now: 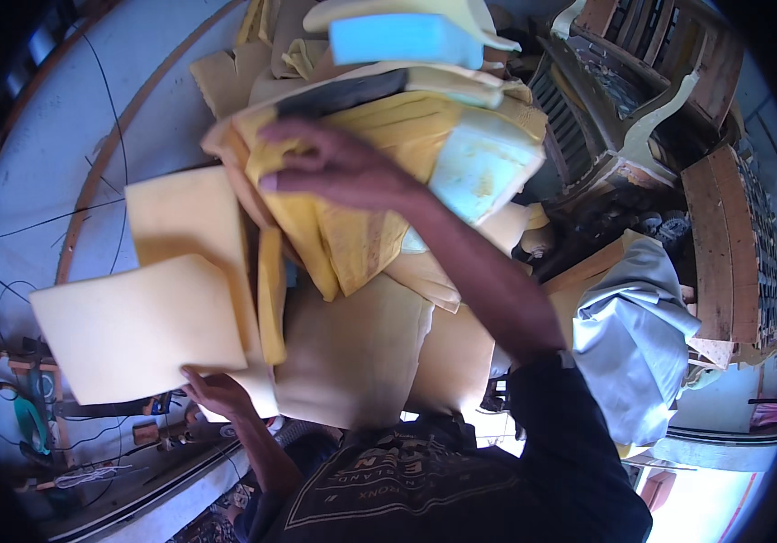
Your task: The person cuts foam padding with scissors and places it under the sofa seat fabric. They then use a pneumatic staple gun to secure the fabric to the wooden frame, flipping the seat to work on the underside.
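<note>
My left hand (217, 395) is closed on the lower edge of a cream foam sheet (140, 330), which hangs tilted at the left. Behind it stands a second cream foam piece (185, 213), partly covered. My right hand (334, 167) reaches across to the pile, slightly blurred, with thumb and fingers apart and nothing visible between them. Just below that hand lies a folded yellow foam sheet (361, 244). A narrow yellow foam strip (271, 294) stands between this and the cream pieces.
Pale blue foam (483, 167) and a bright blue foam block (407, 39) lie in the heap. Large tan foam pieces (352, 348) fill the front. To the right are a silvery cloth (633, 335) and wooden furniture frames (714, 244). Tools and cables clutter the lower left.
</note>
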Demonstrator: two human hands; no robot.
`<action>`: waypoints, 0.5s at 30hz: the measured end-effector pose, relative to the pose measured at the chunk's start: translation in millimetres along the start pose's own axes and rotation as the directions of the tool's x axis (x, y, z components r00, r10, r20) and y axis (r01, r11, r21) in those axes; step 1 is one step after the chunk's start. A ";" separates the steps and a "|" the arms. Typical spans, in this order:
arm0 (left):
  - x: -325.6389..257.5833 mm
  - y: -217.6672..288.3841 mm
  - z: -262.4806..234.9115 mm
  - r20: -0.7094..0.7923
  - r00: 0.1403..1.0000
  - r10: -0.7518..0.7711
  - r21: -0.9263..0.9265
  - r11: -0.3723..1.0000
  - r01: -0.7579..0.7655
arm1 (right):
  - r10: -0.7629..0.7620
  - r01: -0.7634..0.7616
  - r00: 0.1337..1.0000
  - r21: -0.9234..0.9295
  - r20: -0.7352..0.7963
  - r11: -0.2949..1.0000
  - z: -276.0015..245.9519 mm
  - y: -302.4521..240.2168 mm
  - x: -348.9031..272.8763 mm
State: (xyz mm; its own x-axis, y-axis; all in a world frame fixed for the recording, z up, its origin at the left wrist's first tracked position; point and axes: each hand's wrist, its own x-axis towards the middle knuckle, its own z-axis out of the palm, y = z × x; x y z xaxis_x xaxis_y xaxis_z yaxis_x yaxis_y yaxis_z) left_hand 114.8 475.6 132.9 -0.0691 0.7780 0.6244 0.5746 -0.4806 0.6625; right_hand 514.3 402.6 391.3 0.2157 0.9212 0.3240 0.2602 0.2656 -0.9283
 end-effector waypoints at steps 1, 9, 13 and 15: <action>-11.4 -2.8 -1.8 -0.025 0.992 0.122 0.053 0.991 -0.121 | 0.034 -0.033 0.999 -0.017 0.033 0.999 16.4 13.6 -4.2; -62.4 -4.3 -28.9 0.110 0.949 -0.295 -0.266 0.912 0.314 | -0.373 0.177 0.883 -0.534 -0.286 0.827 78.1 52.8 -140.9; -60.7 12.1 -32.7 0.167 0.931 -0.324 -0.359 0.860 0.364 | -0.072 -0.265 0.818 -0.485 -0.571 0.834 43.8 77.4 -234.1; -56.8 29.2 -24.8 0.250 0.866 -0.432 -0.578 0.651 0.492 | 0.413 -0.682 0.492 -0.044 -0.766 0.730 14.0 82.3 -271.5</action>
State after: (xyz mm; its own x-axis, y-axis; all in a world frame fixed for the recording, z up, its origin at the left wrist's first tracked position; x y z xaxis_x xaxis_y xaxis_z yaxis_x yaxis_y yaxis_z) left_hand 115.4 407.4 127.0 -0.1043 0.9831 0.1508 -0.1311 -0.1639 0.9777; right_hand 464.1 178.3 224.4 0.9348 0.3451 -0.0845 0.0844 -0.4468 -0.8906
